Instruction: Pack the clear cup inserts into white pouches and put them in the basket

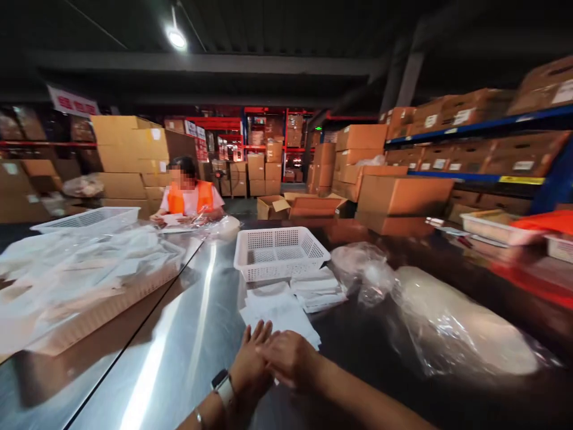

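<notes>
My left hand (pixel 251 361), a watch on its wrist, is stretched out with the fingers apart at the near edge of some white sheets (pixel 280 307). Curled over the back of it is my right hand (pixel 295 360). Its fingers are closed, and whatever they may hold is hidden. The sheets look thin and flat, like paper or small bags; I cannot tell which. Just right of them lies a second white stack (pixel 317 288). A white perforated plastic basket (pixel 282 270) stands behind both stacks.
Clear plastic bags (pixel 364 269) and a long plastic-wrapped bundle (pixel 465 322) lie at right. At left, a large basket (pixel 102 310) is heaped with white packets (pixel 89 257). Across the table sits a person in an orange vest (pixel 205 197). Cardboard boxes (pixel 403 194) stand behind.
</notes>
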Demonstrator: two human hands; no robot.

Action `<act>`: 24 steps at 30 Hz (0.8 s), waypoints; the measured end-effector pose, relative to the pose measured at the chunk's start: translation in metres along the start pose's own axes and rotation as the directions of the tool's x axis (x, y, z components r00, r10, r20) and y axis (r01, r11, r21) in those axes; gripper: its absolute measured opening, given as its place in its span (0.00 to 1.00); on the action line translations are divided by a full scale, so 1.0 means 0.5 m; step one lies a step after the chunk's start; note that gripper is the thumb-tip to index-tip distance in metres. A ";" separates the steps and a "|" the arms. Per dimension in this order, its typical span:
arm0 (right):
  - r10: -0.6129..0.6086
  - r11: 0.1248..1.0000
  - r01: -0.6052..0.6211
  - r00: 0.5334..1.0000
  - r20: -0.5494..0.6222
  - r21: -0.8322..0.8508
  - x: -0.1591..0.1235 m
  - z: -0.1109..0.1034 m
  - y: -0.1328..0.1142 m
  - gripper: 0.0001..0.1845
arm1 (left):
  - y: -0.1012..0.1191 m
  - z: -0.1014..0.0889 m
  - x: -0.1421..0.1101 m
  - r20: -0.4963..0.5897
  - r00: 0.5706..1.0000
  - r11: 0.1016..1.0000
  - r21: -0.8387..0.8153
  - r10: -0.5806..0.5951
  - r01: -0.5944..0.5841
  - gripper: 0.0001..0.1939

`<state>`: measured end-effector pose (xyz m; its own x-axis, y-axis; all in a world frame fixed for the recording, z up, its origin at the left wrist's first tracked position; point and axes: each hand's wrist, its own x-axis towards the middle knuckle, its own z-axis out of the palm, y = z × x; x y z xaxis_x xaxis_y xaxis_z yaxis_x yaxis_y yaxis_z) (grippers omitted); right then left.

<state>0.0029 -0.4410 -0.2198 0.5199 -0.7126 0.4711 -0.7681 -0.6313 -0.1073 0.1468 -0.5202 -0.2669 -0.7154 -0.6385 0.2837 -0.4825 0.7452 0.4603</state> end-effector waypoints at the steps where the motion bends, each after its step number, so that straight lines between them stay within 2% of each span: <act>1: 0.080 0.996 -0.080 0.997 0.001 -0.037 -0.049 -0.012 0.016 0.18 | 0.002 -0.010 -0.001 0.094 0.995 0.997 0.056 0.038 -0.043 0.27; 2: 0.191 0.979 -0.192 0.981 -0.019 -0.067 -0.100 -0.027 0.036 0.15 | 0.004 -0.019 -0.002 0.181 0.982 0.990 0.118 0.052 -0.074 0.28; 4: 0.412 0.900 -0.426 0.902 -0.131 -0.098 -0.195 -0.069 0.087 0.16 | 0.010 -0.033 -0.001 0.288 0.957 0.973 0.218 0.017 -0.082 0.29; 6: 0.531 0.815 -0.567 0.813 -0.239 -0.121 -0.272 -0.125 0.135 0.19 | 0.015 -0.039 0.000 0.318 0.948 0.967 0.246 -0.011 -0.072 0.29; 8: 0.588 0.739 -0.659 0.733 -0.341 -0.142 -0.328 -0.183 0.167 0.21 | 0.016 -0.038 0.001 0.325 0.946 0.967 0.247 -0.014 -0.070 0.28; 10: 0.618 0.670 -0.728 0.656 -0.433 -0.145 -0.363 -0.229 0.185 0.22 | 0.011 -0.031 0.000 0.315 0.949 0.968 0.240 -0.006 -0.073 0.28; 12: 0.642 0.612 -0.779 0.590 -0.490 -0.136 -0.376 -0.257 0.205 0.23 | 0.001 -0.021 -0.001 0.293 0.956 0.971 0.224 0.021 -0.089 0.27; 15: 0.710 0.532 -0.838 0.519 -0.476 -0.119 -0.352 -0.272 0.261 0.34 | -0.016 -0.007 -0.002 0.276 0.960 0.974 0.200 0.044 -0.103 0.28; 17: 0.761 0.502 -0.858 0.500 -0.414 -0.114 -0.319 -0.273 0.306 0.36 | -0.021 -0.005 -0.001 0.277 0.960 0.977 0.188 0.044 -0.099 0.28; 20: 0.809 0.496 -0.861 0.506 -0.300 -0.114 -0.286 -0.273 0.339 0.23 | -0.016 -0.013 0.002 0.288 0.957 0.979 0.183 0.036 -0.091 0.27; 24: 0.816 0.561 -0.820 0.571 -0.094 -0.110 -0.312 -0.269 0.288 0.15 | -0.002 -0.025 0.003 0.319 0.948 0.981 0.181 0.012 -0.074 0.28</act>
<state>-0.2392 -0.3797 -0.1908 -0.3650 -0.8930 0.2634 -0.8987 0.2640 -0.3503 0.1526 -0.5243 -0.2566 -0.8452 -0.5345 0.0062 -0.5119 0.8127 0.2782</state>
